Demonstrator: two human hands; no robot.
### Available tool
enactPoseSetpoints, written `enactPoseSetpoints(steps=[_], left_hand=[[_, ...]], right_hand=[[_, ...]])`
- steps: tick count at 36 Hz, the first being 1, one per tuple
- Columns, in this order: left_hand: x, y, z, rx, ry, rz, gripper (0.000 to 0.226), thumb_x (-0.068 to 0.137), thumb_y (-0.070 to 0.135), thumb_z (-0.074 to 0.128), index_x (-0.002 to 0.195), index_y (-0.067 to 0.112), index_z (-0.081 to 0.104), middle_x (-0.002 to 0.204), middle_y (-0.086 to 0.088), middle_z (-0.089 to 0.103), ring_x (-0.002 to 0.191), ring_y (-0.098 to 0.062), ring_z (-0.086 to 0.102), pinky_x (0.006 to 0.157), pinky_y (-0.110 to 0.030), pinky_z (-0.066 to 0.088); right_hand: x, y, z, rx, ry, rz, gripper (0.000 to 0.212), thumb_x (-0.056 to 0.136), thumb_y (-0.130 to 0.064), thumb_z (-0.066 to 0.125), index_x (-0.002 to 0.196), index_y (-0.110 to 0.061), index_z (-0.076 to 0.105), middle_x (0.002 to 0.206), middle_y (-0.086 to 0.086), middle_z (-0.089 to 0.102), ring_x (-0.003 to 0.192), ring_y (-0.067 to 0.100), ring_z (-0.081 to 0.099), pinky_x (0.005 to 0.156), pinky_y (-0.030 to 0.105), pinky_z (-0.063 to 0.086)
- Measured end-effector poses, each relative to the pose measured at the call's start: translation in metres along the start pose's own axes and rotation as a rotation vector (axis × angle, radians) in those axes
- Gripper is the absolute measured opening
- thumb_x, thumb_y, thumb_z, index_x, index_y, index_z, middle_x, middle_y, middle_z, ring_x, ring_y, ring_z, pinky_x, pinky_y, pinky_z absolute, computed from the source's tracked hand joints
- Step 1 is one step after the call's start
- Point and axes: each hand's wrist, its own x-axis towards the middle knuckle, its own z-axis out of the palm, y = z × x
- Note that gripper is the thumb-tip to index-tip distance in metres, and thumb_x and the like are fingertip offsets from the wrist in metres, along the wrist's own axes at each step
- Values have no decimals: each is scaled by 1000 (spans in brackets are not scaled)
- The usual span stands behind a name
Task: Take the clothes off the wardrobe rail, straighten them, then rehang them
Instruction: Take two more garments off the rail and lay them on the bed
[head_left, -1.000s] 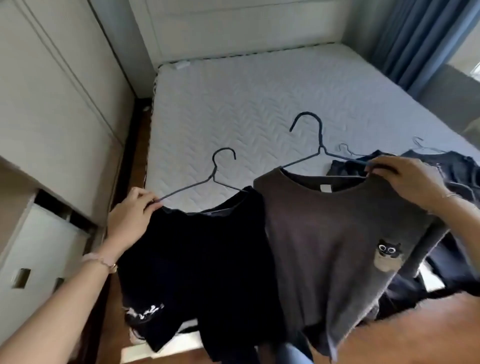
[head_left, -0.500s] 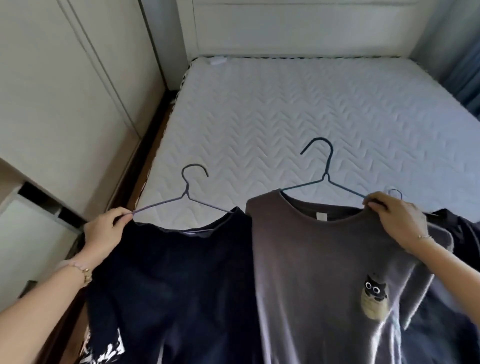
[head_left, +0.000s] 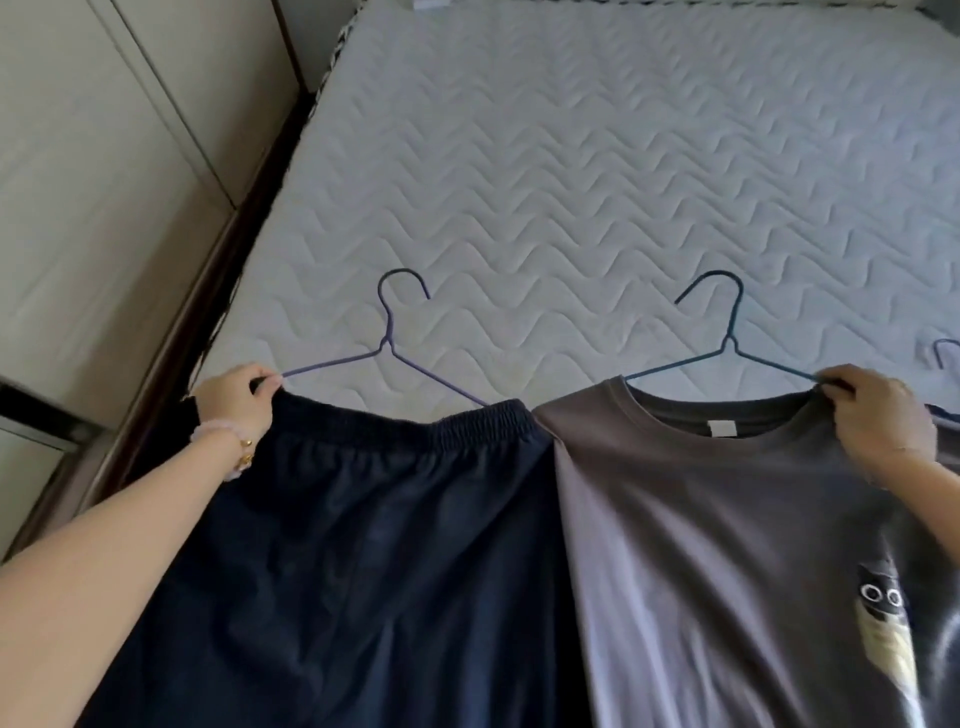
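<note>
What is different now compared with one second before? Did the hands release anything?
The dark garment and the brown T-shirt were lowered toward the mattress and now spread side by side instead of hanging bunched. Nothing was released: the left hand still pinches the purple hanger at its end, the right hand the T-shirt's shoulder on the blue hanger.
</note>
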Motion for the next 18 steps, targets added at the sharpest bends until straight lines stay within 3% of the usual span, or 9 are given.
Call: enactPoseSetpoints(steps=[4,7,14,18], left_hand=[[5,-7,19,1,-48,-63,26,99,16,50,110,-2,65,118,-25,63,107,-41,57,88,-43,46],[5,-9,23,2,-139,-68,27,100,12,46,121,2,61,126,-23,61,115,-40,55,95,-42,44],[-9,-29,7,84,-177,27,46,100,16,46,144,8,41,144,-20,47,131,-38,45,110,-46,38],[-42,-51,-11,26,-232,-32,47,101,15,44,147,10,38,149,-17,42,136,-35,41,114,-45,35]], right_hand=[[-6,-10,21,-13,-151,23,44,85,1,52,127,-11,55,129,17,58,118,40,51,98,45,40],[-25,-28,33,15,-236,-27,48,82,3,52,128,-9,54,131,19,56,118,39,52,99,43,40],[-88,-59,52,242,-328,-66,33,83,-3,58,115,-10,62,106,10,70,102,27,65,96,38,46],[-139,-73,49,393,-396,-31,26,85,-5,60,107,-16,65,88,3,69,87,18,66,83,23,45]])
